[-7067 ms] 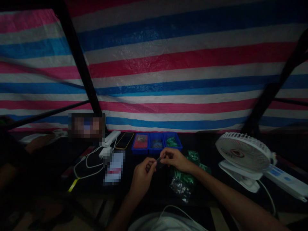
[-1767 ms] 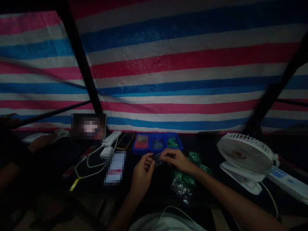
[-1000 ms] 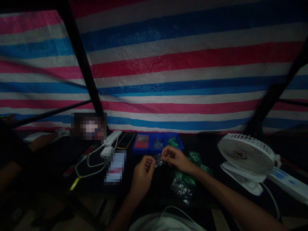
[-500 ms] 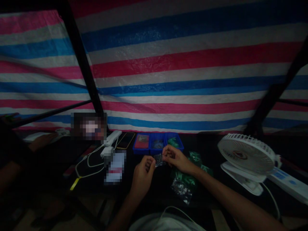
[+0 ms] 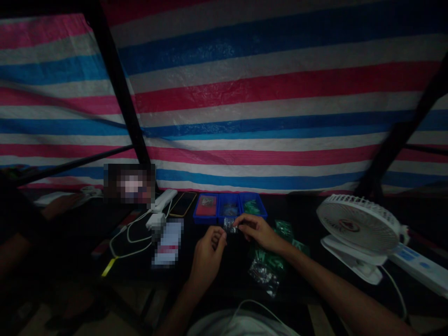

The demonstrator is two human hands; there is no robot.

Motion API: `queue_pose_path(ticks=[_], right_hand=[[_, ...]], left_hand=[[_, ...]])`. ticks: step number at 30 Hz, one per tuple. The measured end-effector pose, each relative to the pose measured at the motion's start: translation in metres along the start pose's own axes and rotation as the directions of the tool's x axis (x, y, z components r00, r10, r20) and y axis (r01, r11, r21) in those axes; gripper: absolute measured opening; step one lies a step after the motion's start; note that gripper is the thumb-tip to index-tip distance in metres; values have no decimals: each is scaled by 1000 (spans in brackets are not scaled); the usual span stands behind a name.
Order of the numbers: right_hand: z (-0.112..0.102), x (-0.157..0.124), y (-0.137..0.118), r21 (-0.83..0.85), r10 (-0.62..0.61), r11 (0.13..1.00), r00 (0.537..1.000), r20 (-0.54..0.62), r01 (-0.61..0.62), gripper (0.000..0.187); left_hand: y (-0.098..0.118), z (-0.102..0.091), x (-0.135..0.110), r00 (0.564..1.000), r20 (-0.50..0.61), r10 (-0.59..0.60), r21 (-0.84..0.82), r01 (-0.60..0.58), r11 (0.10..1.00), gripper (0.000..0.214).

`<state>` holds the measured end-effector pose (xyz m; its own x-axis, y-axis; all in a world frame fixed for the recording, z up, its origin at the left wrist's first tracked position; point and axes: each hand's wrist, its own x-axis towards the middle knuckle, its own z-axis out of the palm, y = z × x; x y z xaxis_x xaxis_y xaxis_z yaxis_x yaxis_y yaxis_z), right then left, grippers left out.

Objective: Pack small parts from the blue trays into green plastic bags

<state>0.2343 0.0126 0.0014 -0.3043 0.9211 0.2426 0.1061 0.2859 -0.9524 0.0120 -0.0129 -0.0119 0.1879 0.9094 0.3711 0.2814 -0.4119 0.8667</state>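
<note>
A small clear plastic bag (image 5: 230,226) with dark bits in it is in front of the middle blue tray. My right hand (image 5: 259,231) pinches its right edge between thumb and index finger. My left hand (image 5: 209,252) is closed, its thumb against the curled fingers, close by the bag's lower left corner. Whether those fingertips grip the corner cannot be made out. Below my right hand lie several green packets (image 5: 269,258) and a clear packet (image 5: 266,279). Three joined blue trays stand behind: left tray (image 5: 196,218), middle tray (image 5: 227,218), right tray (image 5: 262,214).
A white clip fan (image 5: 359,226) stands at the right beside a white box (image 5: 420,268). Left of the trays are a phone (image 5: 183,204), a power strip (image 5: 164,200) and a looped white cable (image 5: 131,242). Another person's hand (image 5: 65,205) rests at the far left. Striped sheeting (image 5: 262,107) hangs behind.
The clear bag has shifted slightly up and left, towards the middle tray. My right fingertips have moved left with it. My left hand has stayed nearly in place.
</note>
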Motion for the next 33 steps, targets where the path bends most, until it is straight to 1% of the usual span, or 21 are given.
queue_pose_path(ticks=[2, 6, 10, 16, 20, 24, 29, 33], right_hand=[[-1, 0, 0, -32, 7, 999, 1000, -14, -8, 38], [-2, 0, 2, -59, 34, 998, 999, -40, -36, 44], [-3, 2, 6, -21, 33, 999, 998, -48, -34, 49], [-4, 4, 10, 27, 17, 1000, 999, -35, -16, 55], [-3, 4, 10, 28, 8, 1000, 999, -35, -7, 60], [-3, 3, 9, 9, 12, 1000, 999, -46, -11, 61], [-3, 3, 10, -51, 22, 998, 998, -62, -26, 60], [-2, 3, 8, -66, 9, 998, 995, -96, -15, 55]], left_hand=[[2, 0, 0, 1000, 2, -4, 0, 4, 1000, 21], [3, -1, 0, 1000, -5, -17, -14, 17, 1000, 24], [2, -1, 0, 1000, 2, -14, -9, 14, 1000, 26], [3, -1, -1, 1000, 29, -2, 1, 2, 1000, 22], [5, -1, -1, 998, 64, 12, 1, -12, 1000, 22], [5, -1, -2, 995, 101, 21, 8, -21, 1000, 21], [8, -1, -4, 983, 178, 39, 7, -41, 999, 19], [14, -3, -5, 963, 258, 73, 23, -82, 996, 18]])
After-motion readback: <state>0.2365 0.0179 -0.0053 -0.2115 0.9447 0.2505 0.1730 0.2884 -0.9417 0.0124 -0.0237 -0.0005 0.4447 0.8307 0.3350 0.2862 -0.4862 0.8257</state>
